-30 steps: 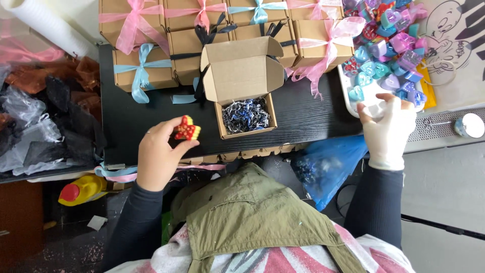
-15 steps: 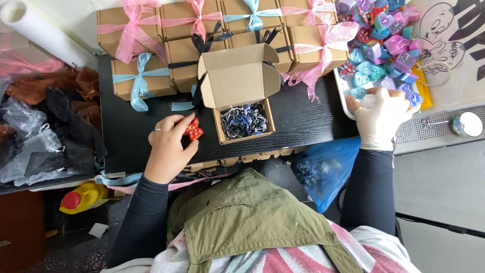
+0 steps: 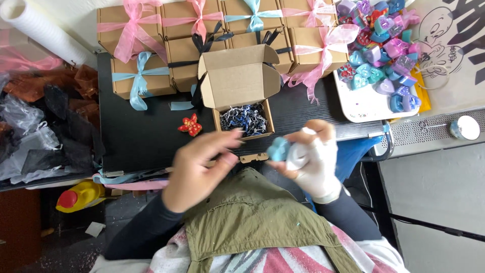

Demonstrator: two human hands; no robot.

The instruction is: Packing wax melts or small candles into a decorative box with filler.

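Pinched blue soap piece [image 3: 278, 149] in right hand [image 3: 310, 162] fingertips; left hand [image 3: 202, 169] spread empty just beside; open box [image 3: 243, 119] behind.

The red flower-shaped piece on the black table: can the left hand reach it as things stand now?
Probably yes. The red flower piece lies alone on the black table, just beyond the empty left hand. Nothing stands between them; the open box sits to its side.
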